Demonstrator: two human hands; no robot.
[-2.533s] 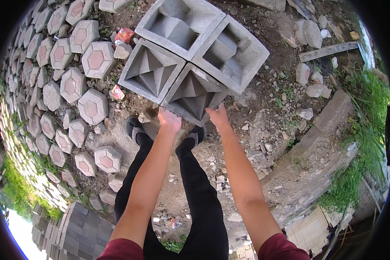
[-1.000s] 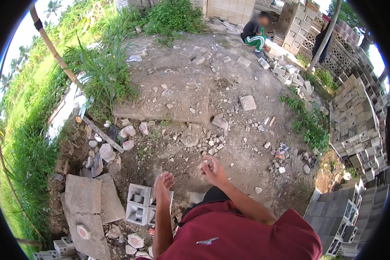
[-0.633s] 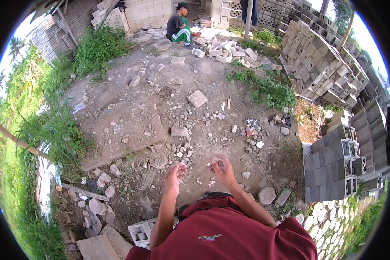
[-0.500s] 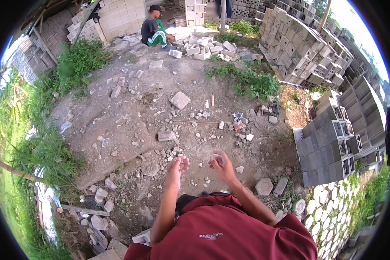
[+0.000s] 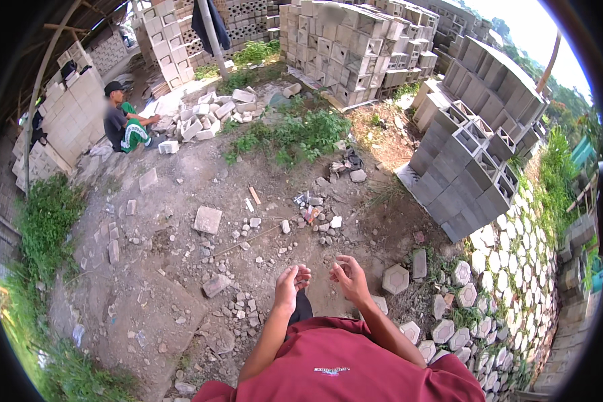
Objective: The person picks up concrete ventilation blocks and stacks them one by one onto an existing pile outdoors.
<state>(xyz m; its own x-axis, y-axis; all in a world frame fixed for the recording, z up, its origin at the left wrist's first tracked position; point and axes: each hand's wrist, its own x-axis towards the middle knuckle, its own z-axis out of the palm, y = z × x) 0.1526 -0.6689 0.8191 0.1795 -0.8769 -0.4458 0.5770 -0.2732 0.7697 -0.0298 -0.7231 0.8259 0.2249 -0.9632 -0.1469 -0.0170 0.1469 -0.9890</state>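
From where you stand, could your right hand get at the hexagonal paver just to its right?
Probably, if I bend down: the right hand looks empty, and nothing seems to block its way to the paver on the ground.

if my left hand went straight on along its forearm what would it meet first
Probably the rubble heap ahead, though the left hand looks raised above the ground and could pass over.
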